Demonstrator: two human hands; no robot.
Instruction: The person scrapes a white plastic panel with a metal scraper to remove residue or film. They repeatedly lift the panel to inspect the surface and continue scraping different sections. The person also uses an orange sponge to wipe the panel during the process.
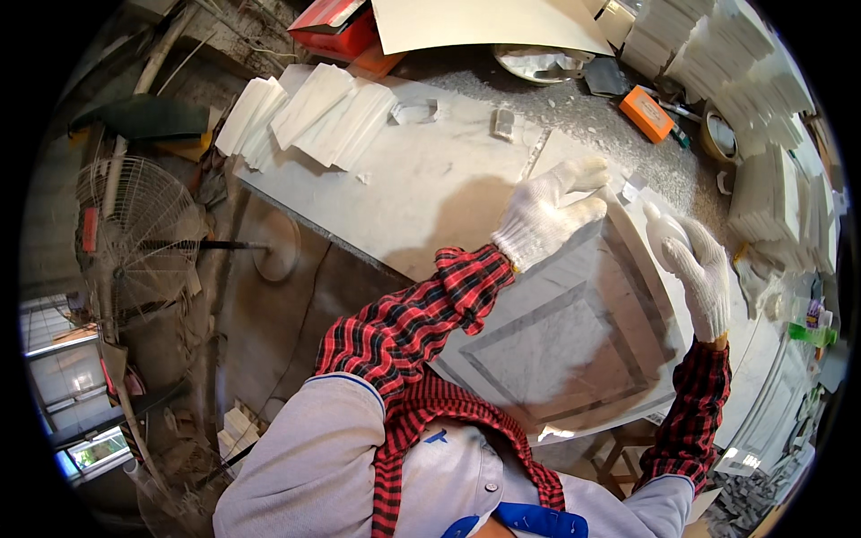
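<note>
A flat panel of white marble [574, 336] with grey inlaid bands lies on the worktable in front of me. My left hand [554, 211], in a white knitted glove, is over the panel's far left corner, fingers stretched out and parted. Across the corner, my right hand [695, 264], gloved alike, is at the panel's far right edge. Its fingers are bent together; what they grip, if anything, blends with the white glove. Between the hands, a small pale piece [631, 190] lies by the corner.
Stacks of thin white stone strips [327, 117] stand at the far left, and more white slabs [767, 197] at the right. An orange box [646, 115], a bowl [543, 65] and a grey block [504, 125] lie beyond the panel. A caged fan [134, 242] stands left.
</note>
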